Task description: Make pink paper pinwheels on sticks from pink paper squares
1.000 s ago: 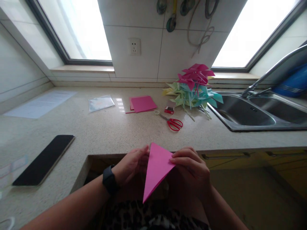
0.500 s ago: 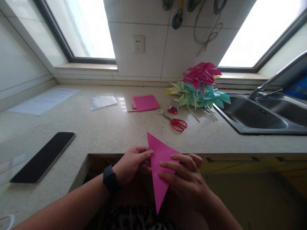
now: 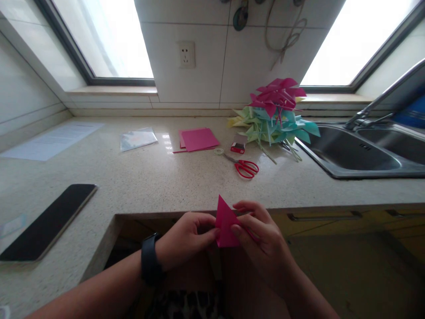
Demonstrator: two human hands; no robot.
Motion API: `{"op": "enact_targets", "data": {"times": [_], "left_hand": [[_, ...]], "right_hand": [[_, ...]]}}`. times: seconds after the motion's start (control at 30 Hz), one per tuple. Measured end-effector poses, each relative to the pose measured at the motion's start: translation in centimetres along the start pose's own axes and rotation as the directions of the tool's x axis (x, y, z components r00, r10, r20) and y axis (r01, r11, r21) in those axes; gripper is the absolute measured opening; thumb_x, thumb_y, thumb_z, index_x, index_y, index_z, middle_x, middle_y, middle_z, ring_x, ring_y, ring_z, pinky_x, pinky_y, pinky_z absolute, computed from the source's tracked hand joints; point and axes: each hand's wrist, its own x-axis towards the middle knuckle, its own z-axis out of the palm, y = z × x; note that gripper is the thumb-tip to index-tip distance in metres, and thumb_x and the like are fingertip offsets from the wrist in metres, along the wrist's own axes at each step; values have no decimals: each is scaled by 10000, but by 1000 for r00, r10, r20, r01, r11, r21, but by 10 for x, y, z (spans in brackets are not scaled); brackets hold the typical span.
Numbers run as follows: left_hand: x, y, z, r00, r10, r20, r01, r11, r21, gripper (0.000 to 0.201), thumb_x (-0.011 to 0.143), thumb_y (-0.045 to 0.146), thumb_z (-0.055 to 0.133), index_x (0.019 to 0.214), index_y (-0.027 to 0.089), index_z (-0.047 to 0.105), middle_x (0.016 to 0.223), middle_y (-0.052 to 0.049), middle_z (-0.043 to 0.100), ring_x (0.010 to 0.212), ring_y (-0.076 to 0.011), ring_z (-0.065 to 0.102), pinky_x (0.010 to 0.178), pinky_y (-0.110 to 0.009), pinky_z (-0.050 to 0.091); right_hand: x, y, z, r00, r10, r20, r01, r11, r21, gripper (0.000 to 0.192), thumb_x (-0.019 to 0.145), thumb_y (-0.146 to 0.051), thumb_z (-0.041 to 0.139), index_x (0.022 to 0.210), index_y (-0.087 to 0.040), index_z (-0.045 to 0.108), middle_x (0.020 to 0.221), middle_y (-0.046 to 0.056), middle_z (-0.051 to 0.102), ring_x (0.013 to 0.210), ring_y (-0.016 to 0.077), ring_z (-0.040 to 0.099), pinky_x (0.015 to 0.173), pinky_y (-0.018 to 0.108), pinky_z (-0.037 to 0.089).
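Both hands pinch a small pink paper triangle (image 3: 226,223) just off the near edge of the table (image 3: 149,181), held in the air above the person's lap. The left hand (image 3: 186,239), a dark watch (image 3: 148,266) on its wrist, grips the triangle's left edge between thumb and fingers; the right hand (image 3: 262,241) closes thumb and forefinger on its right side. Half a second ago the same sheet showed as a much larger triangle, its long point hanging down between the hands; now it is about half that size, which suggests a further fold has just been made and is being pressed flat. Farther back on the table lie a stack of pink sheets (image 3: 198,139), red scissors (image 3: 244,166), a small red box (image 3: 237,146) and a heap of finished pinwheels (image 3: 274,115) in pink, teal and yellow, next to the sink (image 3: 352,153). A phone (image 3: 46,221) rests face down at the left, with a clear bag (image 3: 137,138) and a printed sheet (image 3: 55,140) beyond it.
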Motion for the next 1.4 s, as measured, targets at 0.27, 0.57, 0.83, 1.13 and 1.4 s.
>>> {"op": "enact_targets", "data": {"times": [0.27, 0.57, 0.83, 1.13, 1.4], "left_hand": [[-4, 0, 1, 996, 87, -14, -85, 988, 125, 245, 945, 329, 633, 1109, 160, 700, 909, -75, 738, 826, -190, 666, 744, -297, 506], [-15, 1, 6, 963, 270, -26, -249, 917, 311, 227, 929, 294, 656, 1144, 217, 650, 931, -56, 731, 799, -180, 671, 697, -278, 520], [-10, -2, 5, 944, 310, -109, -255, 901, 352, 166, 914, 350, 696, 914, 191, 742, 973, -69, 776, 882, -209, 716, 810, -320, 545], [-8, -8, 6, 955, 166, -247, -144, 984, 107, 202, 835, 357, 777, 907, 175, 723, 860, -61, 770, 786, -189, 703, 732, -304, 559], [-11, -6, 9, 950, 114, -291, -122, 992, -11, 278, 805, 319, 815, 1017, 190, 691, 816, -15, 742, 781, -144, 691, 733, -242, 552]], "right_hand": [[-4, 2, 9, 953, 262, 152, -301, 873, 384, 176, 960, -345, 612, 862, -226, 699, 1007, 53, 707, 885, 193, 667, 765, 314, 528], [-13, 4, 17, 950, 282, -137, -181, 850, 495, 155, 949, -335, 627, 899, -246, 743, 912, 39, 746, 828, 193, 684, 736, 294, 554], [-21, 9, 23, 940, 262, -217, -136, 874, 466, 115, 936, -284, 652, 918, -270, 765, 951, 29, 765, 839, 186, 703, 743, 283, 571], [-20, 12, 27, 863, 453, -226, -264, 784, 562, 133, 838, -348, 762, 842, -221, 724, 759, 26, 753, 640, 165, 679, 559, 249, 551], [-17, 4, 33, 828, 536, -165, -240, 604, 760, 258, 806, -312, 804, 916, -237, 583, 761, -8, 759, 589, 129, 683, 505, 190, 533]]}}
